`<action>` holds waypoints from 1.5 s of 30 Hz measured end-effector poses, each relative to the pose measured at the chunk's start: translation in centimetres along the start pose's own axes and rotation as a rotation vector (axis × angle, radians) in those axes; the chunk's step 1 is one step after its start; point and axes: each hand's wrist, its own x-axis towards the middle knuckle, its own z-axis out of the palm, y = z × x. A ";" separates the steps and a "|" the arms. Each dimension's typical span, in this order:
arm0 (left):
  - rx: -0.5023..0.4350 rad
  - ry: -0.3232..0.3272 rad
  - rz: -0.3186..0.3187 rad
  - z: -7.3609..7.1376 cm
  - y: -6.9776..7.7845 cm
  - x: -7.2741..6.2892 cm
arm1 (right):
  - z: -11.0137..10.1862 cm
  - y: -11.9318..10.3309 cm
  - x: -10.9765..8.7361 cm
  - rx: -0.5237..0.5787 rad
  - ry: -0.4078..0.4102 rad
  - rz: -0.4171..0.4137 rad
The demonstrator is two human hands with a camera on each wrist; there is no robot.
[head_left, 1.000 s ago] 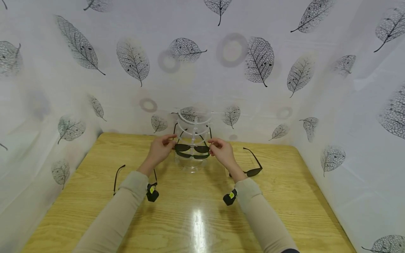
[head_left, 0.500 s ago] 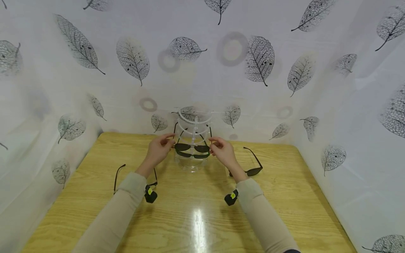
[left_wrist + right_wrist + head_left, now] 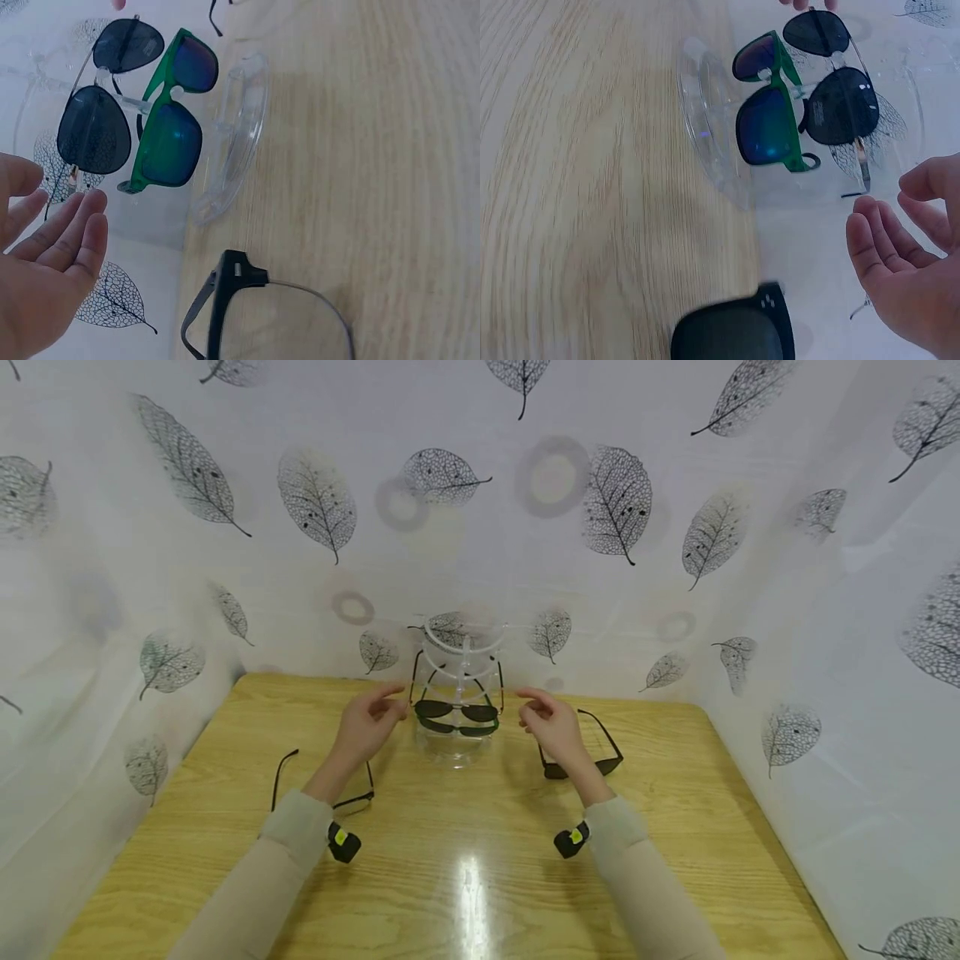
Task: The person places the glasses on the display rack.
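Note:
A clear plastic display stand (image 3: 453, 758) stands near the back of the table, bearing two pairs of glasses. The upper pair is dark-lensed sunglasses (image 3: 94, 131) with a thin metal frame. Just below hang green-framed sunglasses (image 3: 765, 127) with bluish lenses. My left hand (image 3: 366, 722) is just left of the stand, fingers relaxed and apart from the dark sunglasses. On the other side my right hand (image 3: 551, 725) is held away from the stand, its fingers loosely bent around nothing.
Clear-lensed glasses (image 3: 354, 802) lie on the wooden table (image 3: 465, 843) at the left, partly behind my left forearm. Black sunglasses (image 3: 607, 766) lie at the right, partly behind my right wrist. A leaf-patterned curtain (image 3: 480, 552) borders the table.
Both hands have let go of the dark sunglasses' sides and moved outward, left hand leftward and right hand rightward. The sunglasses stay on the stand.

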 end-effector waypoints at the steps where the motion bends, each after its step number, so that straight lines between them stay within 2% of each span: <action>1: 0.005 -0.002 0.008 0.0 0.0 -0.3 | -0.4 0.1 -0.2 -0.003 0.005 0.003; 6: 0.005 -0.014 0.012 0.1 0.5 -2.2 | -2.7 0.6 -1.1 -0.011 0.035 0.003; 9: -0.007 -0.017 0.024 0.7 0.9 -3.2 | -4.1 1.1 -1.7 -0.017 0.058 0.013; 14: -0.035 -0.051 0.059 2.5 1.8 -4.3 | -6.1 2.0 -2.8 -0.044 0.106 0.022; 21: -0.078 -0.161 0.086 5.6 3.1 -5.3 | -8.7 3.1 -4.4 -0.082 0.166 0.047; 26: -0.075 -0.226 0.120 8.0 3.4 -5.4 | -10.1 3.9 -5.4 -0.105 0.203 0.084; 31: -0.068 -0.262 0.156 10.4 3.2 -5.1 | -11.2 4.8 -6.0 -0.161 0.233 0.112; 39: -0.044 -0.308 0.135 13.4 3.3 -4.7 | -12.1 6.3 -6.5 -0.222 0.305 0.161; 45: -0.032 -0.292 0.128 15.1 3.4 -4.4 | -12.4 7.0 -6.9 -0.233 0.288 0.193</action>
